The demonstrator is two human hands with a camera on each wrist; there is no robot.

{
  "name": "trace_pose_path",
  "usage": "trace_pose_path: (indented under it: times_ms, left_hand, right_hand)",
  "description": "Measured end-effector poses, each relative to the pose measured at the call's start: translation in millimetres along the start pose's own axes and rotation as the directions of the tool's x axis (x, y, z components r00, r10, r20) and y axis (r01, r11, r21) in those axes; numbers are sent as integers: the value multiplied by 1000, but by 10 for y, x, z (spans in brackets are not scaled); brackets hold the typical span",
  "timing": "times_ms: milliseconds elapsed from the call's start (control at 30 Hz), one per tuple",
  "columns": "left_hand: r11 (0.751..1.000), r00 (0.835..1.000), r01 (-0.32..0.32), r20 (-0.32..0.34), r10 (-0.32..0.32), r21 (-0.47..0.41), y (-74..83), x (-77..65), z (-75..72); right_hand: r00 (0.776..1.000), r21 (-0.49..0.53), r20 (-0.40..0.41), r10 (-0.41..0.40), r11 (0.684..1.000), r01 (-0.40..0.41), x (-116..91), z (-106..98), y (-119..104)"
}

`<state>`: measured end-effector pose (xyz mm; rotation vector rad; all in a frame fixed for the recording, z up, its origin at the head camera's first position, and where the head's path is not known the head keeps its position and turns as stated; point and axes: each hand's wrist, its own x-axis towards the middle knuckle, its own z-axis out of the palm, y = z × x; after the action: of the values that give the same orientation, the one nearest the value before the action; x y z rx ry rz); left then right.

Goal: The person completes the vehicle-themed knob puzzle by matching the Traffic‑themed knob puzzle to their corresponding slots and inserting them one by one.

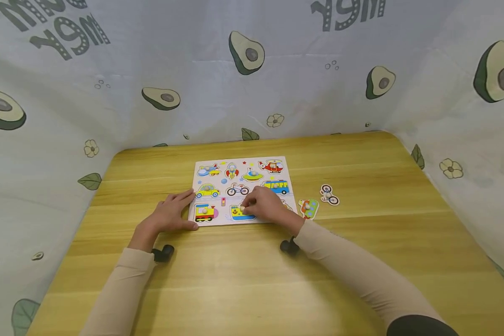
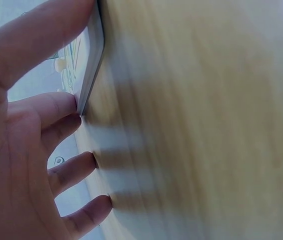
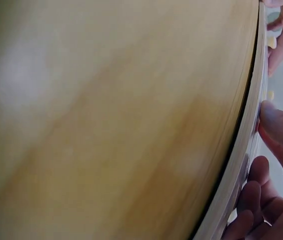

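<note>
A pale wooden knob puzzle board (image 1: 222,220) lies on the table, bearing pictures of vehicles. My right hand (image 1: 268,204) is over its lower middle, with thumb and forefinger pinching the knob of a blue and yellow ship piece (image 1: 237,213). That hand hides part of the ship and the board's lower right corner. In the right wrist view the thumb (image 3: 279,122) and fingers are at the board's surface. My left hand (image 1: 172,212) rests at the board's left edge with fingers spread, the thumb at the near left corner. Its fingertips touch the board and table in the left wrist view.
Right of the board lie a loose green and red piece (image 1: 309,208) and a loose two-wheeler piece (image 1: 329,195). Train (image 1: 205,213), car (image 1: 207,190) and bus (image 1: 277,187) pieces sit in the board. An avocado-print cloth (image 1: 210,112) hangs behind the wooden table (image 1: 235,280).
</note>
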<state>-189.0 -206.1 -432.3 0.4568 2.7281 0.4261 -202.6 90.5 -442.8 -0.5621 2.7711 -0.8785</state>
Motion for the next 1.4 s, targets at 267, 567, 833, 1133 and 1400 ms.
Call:
trace_pose_path:
  times_ms: [267,567,833,1133,1400]
  left_hand:
    - [1000,1000,-2,0,2,8,11,-3,-10]
    - [1000,1000,5,3,-5,-8,8,-10,-8]
    - [1000,1000,11,-2,-11,-15,1,-3,-6]
    - [999,1000,7,-4,-7,-42,21,6,15]
    - [999,1000,17,-5,-18,-39,-22,23,13]
  right_hand:
    - [1000,-19,22,21,1000,-21,23,-11,-34]
    - [993,-57,105,-60,996,66,-4,-75,4]
    - [978,56,101,-185,982,180,-145,-260,195]
    - [986,-75,63,-157,984,162,-517,-839,649]
    - [982,-152,118,-145,975,162,-720,-1052,1131]
